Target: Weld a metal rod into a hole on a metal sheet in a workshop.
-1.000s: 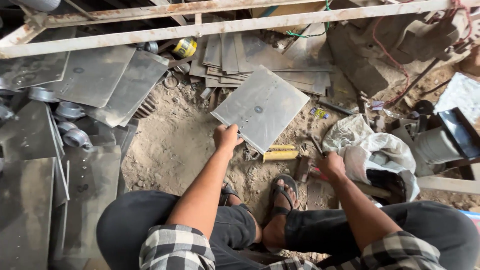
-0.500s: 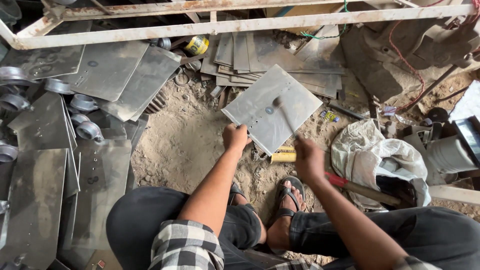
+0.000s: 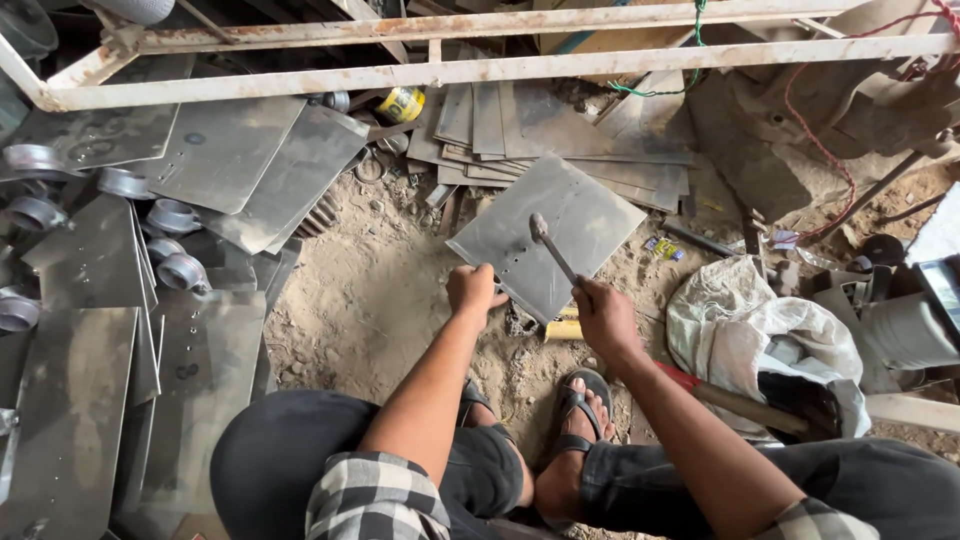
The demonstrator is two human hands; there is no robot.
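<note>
Steel plate pinned on the dirt floor, punch now set on its face.

The left hand [image 3: 473, 292] keeps its grip clamped on the near-left edge of the square grey metal plate [image 3: 585, 225], which lies tilted on the sandy floor [image 3: 370, 300] just far of the person's sandalled foot [image 3: 580, 420]. The right hand [image 3: 603, 318], which a second ago rested low by the white sack [image 3: 745, 320] at the right, has come up with its grip closed round a slim metal rod [image 3: 550, 248], whose far tip touches the plate near its middle. The plate itself has hardly shifted. Judging by this, picking up the tool is done and marking or punching the plate is in hand. Stacked plates [image 3: 540, 130] lie beyond; a red-handled hammer [image 3: 740, 400] lies near the sack.
</note>
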